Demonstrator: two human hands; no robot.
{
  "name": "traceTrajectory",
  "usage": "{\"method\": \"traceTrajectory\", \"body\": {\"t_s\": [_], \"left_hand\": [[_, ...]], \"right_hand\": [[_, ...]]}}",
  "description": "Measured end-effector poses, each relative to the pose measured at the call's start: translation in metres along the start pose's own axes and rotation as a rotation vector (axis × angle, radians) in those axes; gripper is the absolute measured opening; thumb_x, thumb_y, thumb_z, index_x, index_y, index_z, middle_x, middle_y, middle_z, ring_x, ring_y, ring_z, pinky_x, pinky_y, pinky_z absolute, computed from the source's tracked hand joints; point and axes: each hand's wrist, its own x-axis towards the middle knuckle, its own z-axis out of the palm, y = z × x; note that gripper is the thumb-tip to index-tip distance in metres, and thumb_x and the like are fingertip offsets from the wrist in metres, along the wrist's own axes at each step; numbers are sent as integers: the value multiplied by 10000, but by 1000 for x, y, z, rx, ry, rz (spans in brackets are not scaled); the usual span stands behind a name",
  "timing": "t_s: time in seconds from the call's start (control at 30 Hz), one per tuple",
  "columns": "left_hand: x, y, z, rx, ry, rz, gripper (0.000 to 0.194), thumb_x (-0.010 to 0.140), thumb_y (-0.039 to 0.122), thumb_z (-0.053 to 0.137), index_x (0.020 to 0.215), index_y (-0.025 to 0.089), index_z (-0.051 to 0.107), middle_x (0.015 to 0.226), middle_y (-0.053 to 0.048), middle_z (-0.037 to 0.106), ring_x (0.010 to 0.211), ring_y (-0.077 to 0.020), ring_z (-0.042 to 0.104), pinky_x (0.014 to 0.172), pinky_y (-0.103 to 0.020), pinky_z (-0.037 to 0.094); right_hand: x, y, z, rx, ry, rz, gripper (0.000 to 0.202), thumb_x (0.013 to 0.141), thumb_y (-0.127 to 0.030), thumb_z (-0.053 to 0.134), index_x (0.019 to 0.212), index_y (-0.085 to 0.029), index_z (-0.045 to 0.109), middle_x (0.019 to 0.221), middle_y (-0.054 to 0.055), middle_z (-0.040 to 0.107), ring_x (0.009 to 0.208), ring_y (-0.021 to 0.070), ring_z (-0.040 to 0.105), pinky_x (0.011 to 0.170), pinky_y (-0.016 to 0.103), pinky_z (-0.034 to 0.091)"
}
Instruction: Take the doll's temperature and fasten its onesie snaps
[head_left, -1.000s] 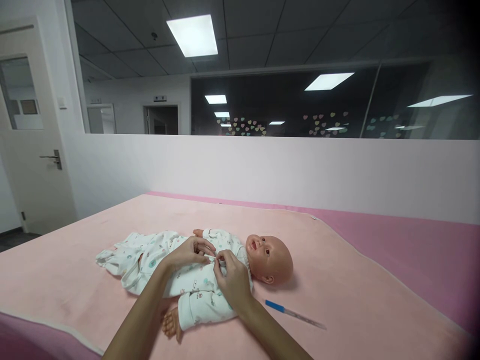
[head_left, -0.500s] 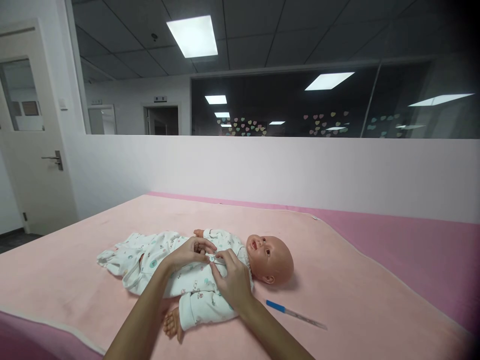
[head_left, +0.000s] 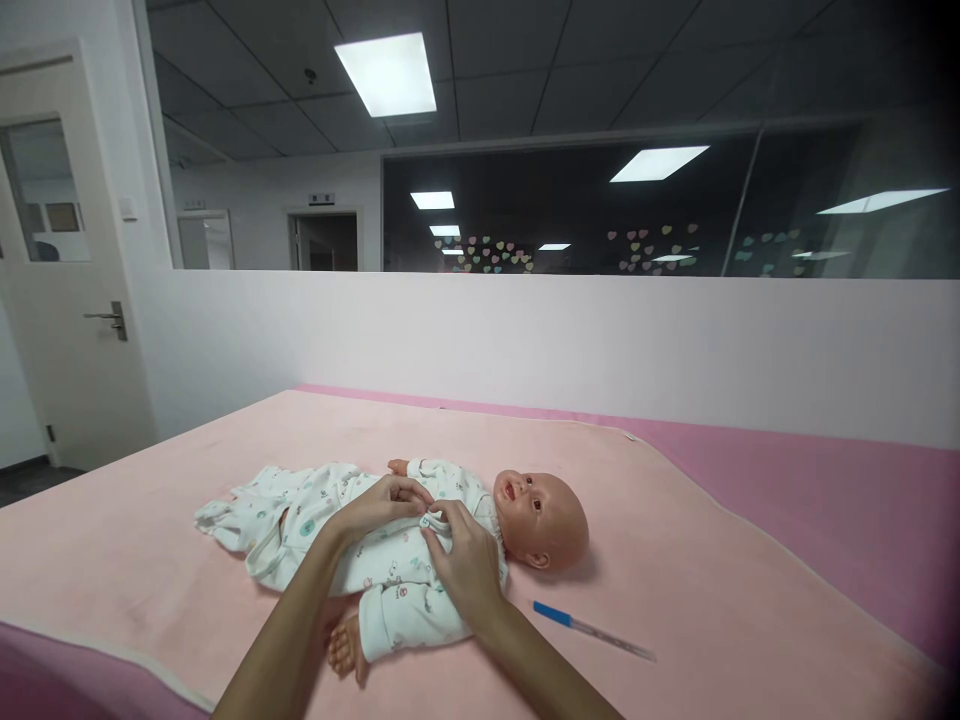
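Both our hands, left hand and right hand, pinch together on the soft, thin romper front at the doll's chest, mid-bed, head toward three o'clock, best held by its edges.

Both forearms reach forward, left hand and right hand meeting fingertip to fingertip, fingers curled in a pinch.

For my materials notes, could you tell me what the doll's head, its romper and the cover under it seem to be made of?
Doll's head: probably vinyl or soft plastic, smooth with a slight sheen. Romper: soft printed fabric, likely cotton knit, creased and limp. Pink cover: matte, slightly fuzzy cloth, perhaps fleece, rumpled at its edge.
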Motion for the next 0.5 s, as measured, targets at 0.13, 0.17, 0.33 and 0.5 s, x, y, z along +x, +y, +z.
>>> {"method": "traceTrajectory", "body": {"t_s": [0.13,0.17,0.33,0.5], "left_hand": [[0,2,0,32,-26,0,205,723,292,615,849,132,641,730,-31,608,738,-131,533,697,-229,389],[0,2,0,35,-32,3,210,728,297,611,852,131,639,738,-33,609,742,-133,534,698,-231,388],[1,-1,0,57,-4,12,259,737,332,603,892,128,637,768,-46,616,734,-132,535,677,-226,387],[-1,-6,-11,29,-6,-29,305,712,357,631,926,140,634,782,-49,624,780,-146,554,708,-232,409]], "right_hand": [[0,0,0,-11,5,-18,123,766,-182,522,880,-216,555,789,-20,607,702,123,570,556,203,349],[0,0,0,-12,5,-23,107,775,-191,518,872,-215,558,787,-19,610,699,123,571,557,204,349],[0,0,-2,-9,-2,-17,113,832,-266,473,842,-211,571,780,-13,618,664,114,571,560,204,351],[0,1,-1,-41,29,-40,166,854,-286,433,808,-200,568,743,-6,604,648,112,564,546,207,336]]}}
